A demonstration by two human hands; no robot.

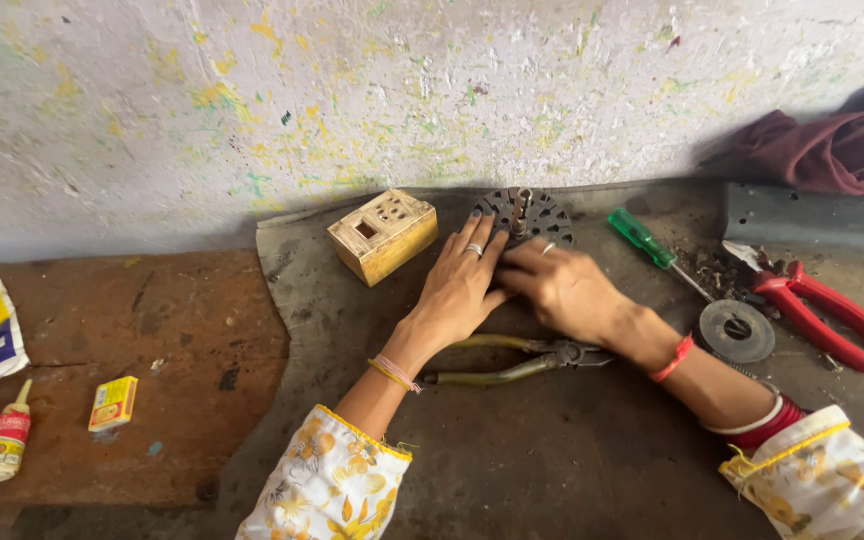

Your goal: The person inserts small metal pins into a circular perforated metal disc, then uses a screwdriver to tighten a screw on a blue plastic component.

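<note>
Head view: round slotted metal core (pixel 524 214), dark, with a centre shaft, lies flat on the grey mat (pixel 512 440) by the wall; judged heavy, rigid and sharp-edged, best gripped at the rim. Left hand (pixel 460 283) rests open-fingered on its near edge; right hand (pixel 557 285) presses beside it, grasping nothing visible. Hands hide the core's near half; pliers (pixel 522 360) lie partly covered beneath the wrists.
</note>
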